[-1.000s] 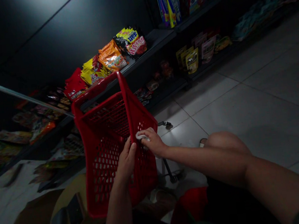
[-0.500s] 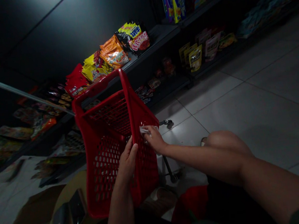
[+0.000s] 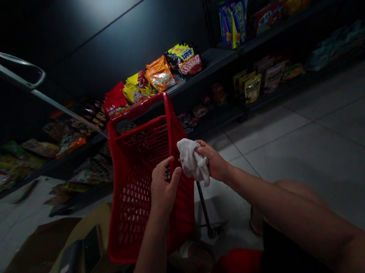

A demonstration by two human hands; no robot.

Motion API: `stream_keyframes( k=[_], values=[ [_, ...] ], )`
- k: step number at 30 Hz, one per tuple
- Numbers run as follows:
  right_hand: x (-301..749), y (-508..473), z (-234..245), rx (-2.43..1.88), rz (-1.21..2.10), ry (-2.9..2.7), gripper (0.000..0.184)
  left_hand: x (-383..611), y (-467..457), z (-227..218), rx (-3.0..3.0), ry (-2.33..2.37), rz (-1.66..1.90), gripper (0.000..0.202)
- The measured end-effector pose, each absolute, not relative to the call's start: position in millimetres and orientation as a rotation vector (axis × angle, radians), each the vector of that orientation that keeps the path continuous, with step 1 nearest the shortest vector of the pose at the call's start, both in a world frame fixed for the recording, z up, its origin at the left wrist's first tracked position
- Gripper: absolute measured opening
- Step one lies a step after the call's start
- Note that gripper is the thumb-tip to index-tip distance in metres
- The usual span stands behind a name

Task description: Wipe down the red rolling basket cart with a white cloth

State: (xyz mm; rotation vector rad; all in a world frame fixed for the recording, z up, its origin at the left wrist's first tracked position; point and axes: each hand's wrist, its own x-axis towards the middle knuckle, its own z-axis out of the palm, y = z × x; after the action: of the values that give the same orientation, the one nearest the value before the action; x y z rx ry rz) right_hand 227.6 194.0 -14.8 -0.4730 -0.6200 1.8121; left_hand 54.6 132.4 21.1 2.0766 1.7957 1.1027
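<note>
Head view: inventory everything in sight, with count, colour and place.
Red plastic mesh shopping basket: 1, red, centre, tilted.
White cloth: 1, white, in the right hand.
Grey looped pull handle: 1, grey, upper left, on a long rod reaching toward the basket.
Black rod with foot: 1, black, on the floor beside the basket.
Snack packets: many, red, yellow and orange, on the shelf behind the basket.
Dark metal shelving: several tiers, black, along the wall.
Floor tiles: many, pale grey, right.
Cardboard sheet: 1, brown, lower left.
Left hand: 1, against the basket wall.
Right hand: 1, gripping the cloth.
Knee: 1, lower right.
</note>
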Motion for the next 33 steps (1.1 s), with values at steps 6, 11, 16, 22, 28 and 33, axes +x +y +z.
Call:
stream_keyframes(
  k=[6, 11, 16, 22, 28, 33],
  values=[
    [242.6, 193.1, -11.9, -0.551, 1.848, -0.840, 0.033, 70.8, 139.6, 22.4, 1.930, 1.657, 1.188, 0.022],
    [257.5, 206.9, -13.8, -0.853, 1.625, -1.199, 0.030, 62.1, 135.5, 16.2, 1.659, 1.687, 1.329, 0.030],
    [278.5, 214.1, -2.5, -0.908, 1.507, -1.584, 0.049, 57.0, 135.1, 12.5, 1.710, 1.795, 1.430, 0.027],
    [303.9, 219.5, 7.1, -0.904, 1.362, -1.737, 0.021, 58.7, 131.4, 13.3, 1.686, 1.690, 1.520, 0.025],
    [277.3, 203.4, -3.2, -0.579, 1.750, -1.780, 0.040, 61.3, 128.8, 14.7, 1.908, 1.590, 1.371, 0.024],
    [277.7, 201.9, -2.2, -0.736, 1.513, -1.932, 0.018, 60.4, 124.7, 15.1, 1.978, 1.542, 1.307, 0.025]
  ],
)
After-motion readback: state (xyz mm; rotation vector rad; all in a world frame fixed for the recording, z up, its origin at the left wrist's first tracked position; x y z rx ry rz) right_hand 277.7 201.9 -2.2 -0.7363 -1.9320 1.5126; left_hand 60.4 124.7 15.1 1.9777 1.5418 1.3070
